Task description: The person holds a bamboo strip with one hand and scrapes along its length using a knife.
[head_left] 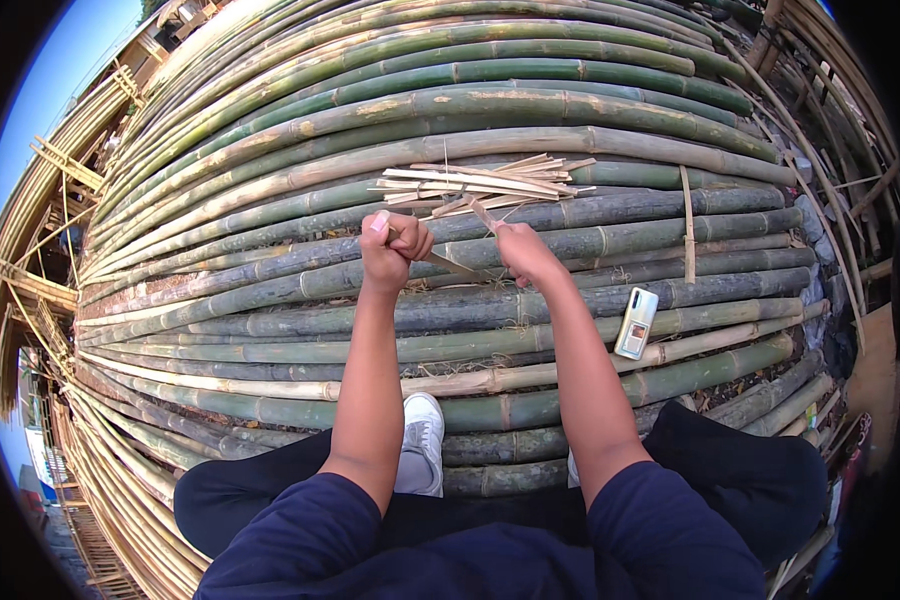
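Observation:
My left hand [395,243] is closed in a fist, thumb up, around a thin bamboo strip [455,265]. The strip slants down from the fist toward the right hand. My right hand [526,252] is wrapped around the handle of what looks like a knife [481,213]; its flat brownish blade points up and to the left, and the handle is hidden in the fingers. Just beyond both hands lies a loose pile of pale split bamboo strips [470,183].
Long green bamboo poles [530,102] lie side by side beneath everything. A phone [636,322] rests on the poles at right, with a single bamboo strip [688,225] beyond it. My white shoe [423,435] is close below. Stacked bamboo [45,190] stands at far left.

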